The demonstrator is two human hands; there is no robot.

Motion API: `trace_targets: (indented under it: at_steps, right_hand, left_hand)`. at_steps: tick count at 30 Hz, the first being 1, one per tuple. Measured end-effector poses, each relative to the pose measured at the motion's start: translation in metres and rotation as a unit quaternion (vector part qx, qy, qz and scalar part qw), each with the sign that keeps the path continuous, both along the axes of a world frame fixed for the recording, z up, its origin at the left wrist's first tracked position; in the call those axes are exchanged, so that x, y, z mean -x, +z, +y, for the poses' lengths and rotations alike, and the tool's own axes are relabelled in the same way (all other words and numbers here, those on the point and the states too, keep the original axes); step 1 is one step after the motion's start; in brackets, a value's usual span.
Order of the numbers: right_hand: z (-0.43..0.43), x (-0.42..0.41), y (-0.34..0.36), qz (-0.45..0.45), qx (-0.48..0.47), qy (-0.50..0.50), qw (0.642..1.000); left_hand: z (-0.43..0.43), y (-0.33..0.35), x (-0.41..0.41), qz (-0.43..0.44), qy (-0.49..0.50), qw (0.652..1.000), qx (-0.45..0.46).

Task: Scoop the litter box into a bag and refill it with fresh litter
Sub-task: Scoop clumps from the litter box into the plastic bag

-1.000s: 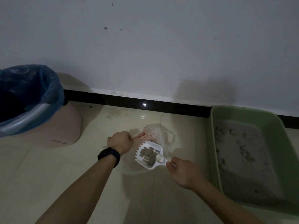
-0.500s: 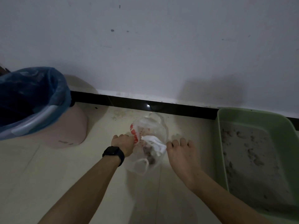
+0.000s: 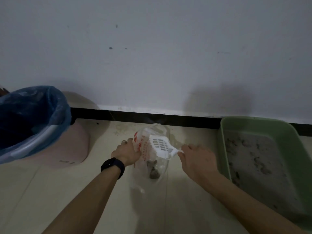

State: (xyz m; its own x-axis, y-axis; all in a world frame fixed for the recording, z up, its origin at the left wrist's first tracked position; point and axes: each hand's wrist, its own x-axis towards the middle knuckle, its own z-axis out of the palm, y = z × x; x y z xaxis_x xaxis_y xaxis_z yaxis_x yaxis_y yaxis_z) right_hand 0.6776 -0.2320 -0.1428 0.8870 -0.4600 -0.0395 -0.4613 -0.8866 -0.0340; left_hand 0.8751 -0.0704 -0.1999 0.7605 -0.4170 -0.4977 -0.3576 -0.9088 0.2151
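A clear plastic bag (image 3: pixel 145 149) with red print stands on the floor tiles. My left hand (image 3: pixel 126 152) grips its left edge and holds the mouth open. My right hand (image 3: pixel 196 157) pinches the handle of a white slotted scoop (image 3: pixel 160 146), which is tipped over the bag's mouth with its slots showing bare. Grey litter clumps (image 3: pixel 153 170) lie at the bottom of the bag. The green litter box (image 3: pixel 249 123) sits on the floor at the right, holding grey litter with dents and clumps.
A pink bin (image 3: pixel 67 149) lined with a blue bag (image 3: pixel 33 112) stands at the left. A white wall with a black skirting strip (image 3: pixel 185 119) runs behind everything. Some grit lies on the tiles near the skirting.
The scoop held clumps one second ago; it has been turned over into the bag and now shows bare slots. The clumps now lie in the bag. My left hand kept holding the bag.
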Motion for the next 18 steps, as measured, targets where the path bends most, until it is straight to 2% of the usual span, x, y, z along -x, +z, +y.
trace_targets:
  at_steps: [2, 5, 9, 11, 14, 18]
  right_hand:
    - [-0.017, 0.013, 0.014, -0.025, -0.096, -0.061, 0.993]
    - [-0.049, 0.046, 0.029, -0.04, -0.192, -0.149, 0.969]
    - [-0.088, 0.118, 0.033, -0.132, -0.287, -0.278, 0.907]
    - [-0.103, 0.158, 0.027, -0.149, -0.296, -0.351, 0.876]
    - [-0.12, 0.213, 0.005, -0.108, -0.265, -0.448, 0.847]
    - [-0.125, 0.26, -0.024, -0.004, -0.235, -0.478, 0.846]
  left_hand:
    - [-0.009, 0.014, 0.0, -0.033, -0.006, 0.999, 0.013]
    - [-0.035, 0.033, 0.009, -0.07, -0.042, 0.996, 0.041]
    - [-0.09, 0.044, 0.048, -0.068, -0.152, 0.983, 0.074]
    - [-0.12, 0.044, 0.078, -0.065, -0.234, 0.966, 0.09]
    - [-0.158, 0.036, 0.133, -0.064, -0.323, 0.937, 0.118]
    - [-0.187, 0.014, 0.198, -0.03, -0.351, 0.926, 0.136]
